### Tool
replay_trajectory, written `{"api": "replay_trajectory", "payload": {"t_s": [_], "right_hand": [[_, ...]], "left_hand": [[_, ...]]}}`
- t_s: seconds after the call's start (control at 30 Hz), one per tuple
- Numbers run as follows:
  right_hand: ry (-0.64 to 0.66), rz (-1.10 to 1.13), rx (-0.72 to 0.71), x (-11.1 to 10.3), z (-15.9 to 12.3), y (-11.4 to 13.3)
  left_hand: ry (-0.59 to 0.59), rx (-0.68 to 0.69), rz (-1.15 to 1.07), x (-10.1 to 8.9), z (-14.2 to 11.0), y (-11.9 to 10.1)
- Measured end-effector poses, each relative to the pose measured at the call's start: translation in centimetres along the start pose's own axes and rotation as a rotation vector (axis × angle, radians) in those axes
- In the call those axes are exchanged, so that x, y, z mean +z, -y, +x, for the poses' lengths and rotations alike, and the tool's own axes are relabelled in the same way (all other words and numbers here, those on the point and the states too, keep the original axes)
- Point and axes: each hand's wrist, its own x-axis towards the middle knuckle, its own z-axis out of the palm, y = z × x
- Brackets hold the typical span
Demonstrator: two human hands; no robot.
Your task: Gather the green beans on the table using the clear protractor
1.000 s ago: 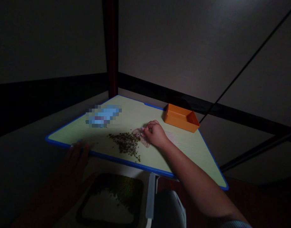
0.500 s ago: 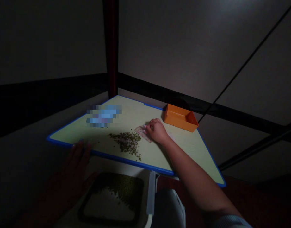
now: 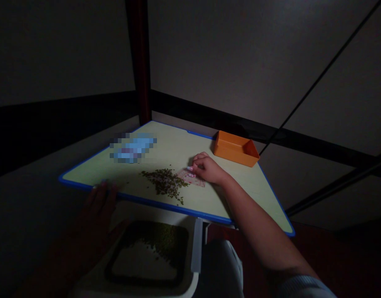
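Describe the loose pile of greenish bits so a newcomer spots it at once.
Find the pale, blue-edged board. Towards its near edge, left of the right hand, lies a dark greenish pile with stray bits around it. Unlike the similar bits in the container below that edge, it lies loose on the board.

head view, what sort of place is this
Probably a dim corner of a room, perhaps in a home: a blue-edged tabletop stands by pale walls that meet at a dark red post.
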Motion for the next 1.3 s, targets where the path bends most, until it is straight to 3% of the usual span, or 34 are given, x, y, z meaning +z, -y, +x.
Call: {"api": "replay_trajectory", "payload": {"t_s": [0.33,0.67,1.0,1.3], "right_hand": [[0.118,0.076,-0.037,-1.4,-1.2,-0.1],[0.044,0.015,0.012,-2.8,-1.9,-0.4],[0.072,-0.004,-0.094,-4.1,-5.1,-0.9],[0.062,-0.114,-0.042,-3.7,-5.2,-1.1]], "left_hand": [[-0.08,0.074,0.036,0.3,-0.2,0.5],[-0.184,0.076,0.03,0.8,0.2,-1.6],[-0.195,0.08,0.045,1.5,0.2,-1.4],[-0.167,0.078,0.046,1.3,0.5,-1.3]]}}
